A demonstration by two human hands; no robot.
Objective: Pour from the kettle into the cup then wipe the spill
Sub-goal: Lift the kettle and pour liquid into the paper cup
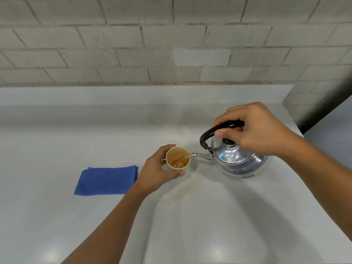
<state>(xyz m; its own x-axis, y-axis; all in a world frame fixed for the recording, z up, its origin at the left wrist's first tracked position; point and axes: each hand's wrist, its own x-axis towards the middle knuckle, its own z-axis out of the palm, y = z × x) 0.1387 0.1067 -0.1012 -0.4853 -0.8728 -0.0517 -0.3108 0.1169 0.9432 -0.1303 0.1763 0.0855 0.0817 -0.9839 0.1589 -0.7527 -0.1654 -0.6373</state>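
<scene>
One small paper cup (178,158) stands on the pale countertop (57,149), holding a shallow pool of brown liquid, with a thin brown stream (183,155) arcing into it from the spout (202,156) of one shiny metal kettle (240,159). The kettle is tilted toward the cup, its spout tip at the cup's right rim, its lid with a black knob in place.

The left hand (156,172) is curled around the cup from its left and near side, thumb along the front, fingers behind. The right hand (255,128) is closed around the kettle's black handle (219,129) from above, directly over the lid.

A faint brownish spill (177,195) marks the counter just in front of the cup. One folded blue cloth (107,180) lies flat to the left of the left hand, close beside the wrist, untouched. A grey brick wall (152,44) rises behind the counter.
</scene>
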